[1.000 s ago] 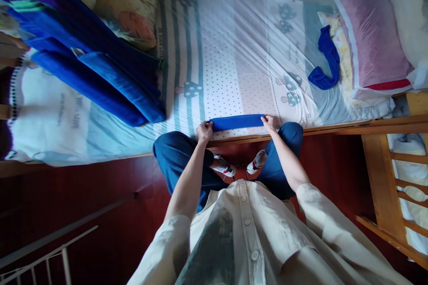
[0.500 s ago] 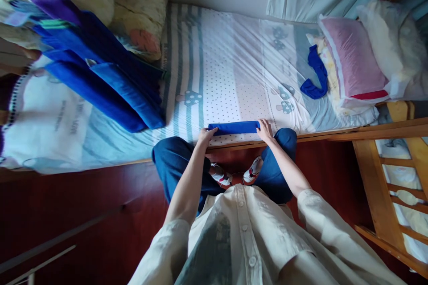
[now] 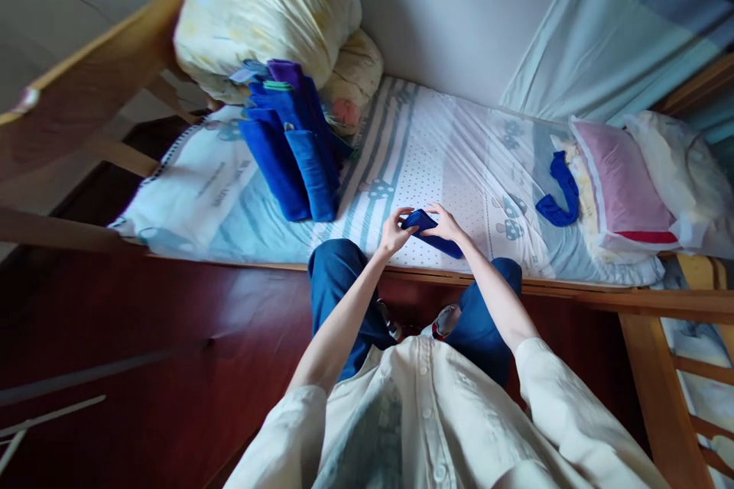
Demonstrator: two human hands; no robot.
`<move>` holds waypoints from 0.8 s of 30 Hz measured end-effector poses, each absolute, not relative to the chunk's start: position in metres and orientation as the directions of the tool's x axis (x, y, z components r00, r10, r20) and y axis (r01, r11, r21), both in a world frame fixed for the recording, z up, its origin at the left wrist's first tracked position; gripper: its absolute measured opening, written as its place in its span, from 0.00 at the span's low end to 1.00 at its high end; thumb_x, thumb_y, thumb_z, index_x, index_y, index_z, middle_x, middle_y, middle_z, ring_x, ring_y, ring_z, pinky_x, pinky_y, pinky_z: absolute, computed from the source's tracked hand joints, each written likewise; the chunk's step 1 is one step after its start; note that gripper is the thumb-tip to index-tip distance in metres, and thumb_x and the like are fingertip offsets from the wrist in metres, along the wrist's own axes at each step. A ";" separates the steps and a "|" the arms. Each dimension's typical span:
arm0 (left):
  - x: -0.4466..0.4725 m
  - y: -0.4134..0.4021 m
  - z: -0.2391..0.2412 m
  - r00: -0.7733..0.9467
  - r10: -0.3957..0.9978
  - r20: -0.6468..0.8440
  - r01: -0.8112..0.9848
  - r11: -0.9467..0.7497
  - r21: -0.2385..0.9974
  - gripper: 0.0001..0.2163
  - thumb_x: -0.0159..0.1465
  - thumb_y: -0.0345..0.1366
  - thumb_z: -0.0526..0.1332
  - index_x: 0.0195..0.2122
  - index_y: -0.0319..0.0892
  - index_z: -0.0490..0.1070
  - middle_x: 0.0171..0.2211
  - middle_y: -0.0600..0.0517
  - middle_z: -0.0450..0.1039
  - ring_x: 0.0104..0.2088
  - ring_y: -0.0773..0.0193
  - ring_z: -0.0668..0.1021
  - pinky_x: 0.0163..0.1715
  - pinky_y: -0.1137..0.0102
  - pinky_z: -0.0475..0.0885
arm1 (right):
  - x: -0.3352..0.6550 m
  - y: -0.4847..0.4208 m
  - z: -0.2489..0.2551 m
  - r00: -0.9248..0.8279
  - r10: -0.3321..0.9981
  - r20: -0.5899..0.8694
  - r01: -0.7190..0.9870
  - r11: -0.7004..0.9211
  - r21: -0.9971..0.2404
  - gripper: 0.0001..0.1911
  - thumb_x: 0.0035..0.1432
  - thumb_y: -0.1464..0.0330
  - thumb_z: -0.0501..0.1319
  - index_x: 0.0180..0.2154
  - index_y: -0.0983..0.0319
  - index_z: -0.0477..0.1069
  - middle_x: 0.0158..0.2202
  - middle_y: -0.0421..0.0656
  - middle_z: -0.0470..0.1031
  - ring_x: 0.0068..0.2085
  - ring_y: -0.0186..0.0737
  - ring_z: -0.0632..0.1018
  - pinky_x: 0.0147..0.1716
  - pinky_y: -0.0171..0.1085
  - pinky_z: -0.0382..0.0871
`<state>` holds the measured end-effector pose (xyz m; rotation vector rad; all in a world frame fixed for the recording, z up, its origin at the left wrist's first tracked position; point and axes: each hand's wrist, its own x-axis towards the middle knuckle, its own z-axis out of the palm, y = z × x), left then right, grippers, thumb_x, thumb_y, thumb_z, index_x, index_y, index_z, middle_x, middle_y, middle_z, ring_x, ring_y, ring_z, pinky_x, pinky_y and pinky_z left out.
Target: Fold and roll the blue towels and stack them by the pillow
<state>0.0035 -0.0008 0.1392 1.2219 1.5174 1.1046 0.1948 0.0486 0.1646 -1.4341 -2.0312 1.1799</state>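
Between my hands is a folded blue cloth strip (image 3: 446, 244), lying near the front edge of the bed. My left hand (image 3: 395, 232) is closed on its left end, thumb and fingers pinching a raised, doubled-over part. My right hand (image 3: 445, 225) grips the same raised part from the other side, fingers curled over its top. The rest of the strip slants down to the right under my right hand. Farther right, a loose blue cloth (image 3: 560, 192) lies curved on the sheet. On the left stands a pile of rolled or folded blue cloths (image 3: 280, 168), with a purple one at the back.
A patterned sheet covers the bed (image 3: 424, 160), which has a wooden front rail (image 3: 579, 293). A pink pillow (image 3: 619, 176) lies at the right, a bulky yellow quilt (image 3: 269, 8) at the back left. A wooden guard rail (image 3: 97, 76) rises at the left.
The strip was stretched flat with a hand at each end. Now my hands are close together and its left end is lifted and turned over. The view has shifted left and tilted up.
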 end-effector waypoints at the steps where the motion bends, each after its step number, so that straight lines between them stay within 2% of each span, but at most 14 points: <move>1: 0.001 -0.001 0.147 -0.127 0.991 -0.052 0.216 0.078 0.973 0.26 0.51 0.32 0.69 0.54 0.43 0.75 0.51 0.45 0.78 0.44 0.57 0.79 0.42 0.66 0.76 | 0.185 0.052 0.170 -0.434 0.892 -0.131 0.527 0.133 -0.840 0.45 0.41 0.66 0.78 0.61 0.59 0.69 0.58 0.50 0.77 0.59 0.49 0.77 0.60 0.45 0.70; 4: -0.011 0.002 0.171 -0.102 0.993 0.052 0.187 -0.032 0.982 0.28 0.54 0.31 0.67 0.59 0.43 0.72 0.52 0.44 0.78 0.49 0.55 0.79 0.45 0.65 0.75 | 0.155 0.058 0.183 -0.495 0.864 -0.088 0.421 0.151 -0.894 0.32 0.40 0.66 0.77 0.50 0.61 0.77 0.45 0.45 0.83 0.46 0.45 0.82 0.49 0.41 0.77; 6: -0.025 0.005 0.186 -0.075 0.992 0.102 0.157 -0.089 0.984 0.29 0.56 0.31 0.66 0.60 0.43 0.70 0.52 0.43 0.78 0.53 0.53 0.78 0.47 0.64 0.75 | 0.135 0.061 0.191 -0.508 0.856 -0.092 0.387 0.132 -0.912 0.23 0.40 0.65 0.76 0.41 0.63 0.78 0.37 0.42 0.83 0.37 0.43 0.82 0.40 0.38 0.78; 8: -0.044 0.007 0.197 -0.050 0.988 0.146 0.126 -0.138 0.982 0.29 0.58 0.34 0.66 0.62 0.43 0.69 0.53 0.43 0.78 0.56 0.52 0.77 0.51 0.62 0.75 | 0.114 0.064 0.197 -0.496 0.863 -0.098 0.376 0.112 -0.920 0.18 0.41 0.62 0.75 0.34 0.64 0.78 0.30 0.40 0.81 0.32 0.42 0.81 0.35 0.38 0.77; 10: -0.070 0.008 0.203 -0.067 0.982 0.178 0.102 -0.171 0.980 0.31 0.58 0.38 0.68 0.64 0.44 0.66 0.57 0.42 0.76 0.59 0.50 0.76 0.54 0.60 0.74 | 0.090 0.067 0.204 -0.466 0.881 -0.080 0.379 0.117 -0.918 0.15 0.43 0.61 0.75 0.29 0.64 0.77 0.27 0.40 0.79 0.31 0.43 0.81 0.34 0.38 0.77; 12: -0.102 0.006 0.201 -0.117 0.979 0.166 0.097 -0.155 0.983 0.36 0.57 0.42 0.71 0.66 0.45 0.63 0.62 0.40 0.71 0.62 0.49 0.74 0.56 0.58 0.72 | 0.063 0.070 0.210 -0.433 0.900 -0.040 0.375 0.140 -0.916 0.15 0.44 0.60 0.75 0.28 0.64 0.77 0.27 0.41 0.80 0.33 0.44 0.82 0.36 0.40 0.78; 15: -0.151 -0.006 0.184 -0.182 0.981 0.064 0.111 -0.044 0.993 0.39 0.56 0.45 0.73 0.67 0.46 0.61 0.64 0.40 0.69 0.64 0.48 0.72 0.58 0.57 0.71 | 0.017 0.071 0.219 -0.394 0.918 0.051 0.326 0.191 -0.926 0.16 0.43 0.59 0.76 0.31 0.63 0.79 0.32 0.43 0.83 0.37 0.46 0.83 0.41 0.41 0.79; 20: -0.202 -0.029 0.138 -0.321 0.947 0.000 0.164 0.055 0.985 0.38 0.48 0.43 0.77 0.60 0.43 0.67 0.56 0.42 0.75 0.60 0.50 0.75 0.61 0.57 0.68 | -0.069 0.068 0.223 -0.395 0.914 0.096 0.214 0.193 -0.958 0.19 0.43 0.57 0.77 0.32 0.63 0.80 0.33 0.44 0.84 0.38 0.46 0.84 0.42 0.42 0.81; 24: -0.216 -0.034 0.111 -0.508 0.858 -0.070 0.207 0.201 0.958 0.35 0.45 0.42 0.77 0.54 0.41 0.70 0.49 0.44 0.79 0.51 0.49 0.80 0.54 0.58 0.74 | -0.124 0.068 0.219 -0.434 0.897 0.081 0.157 0.165 -0.974 0.21 0.42 0.56 0.78 0.32 0.63 0.79 0.32 0.43 0.83 0.38 0.45 0.84 0.42 0.42 0.82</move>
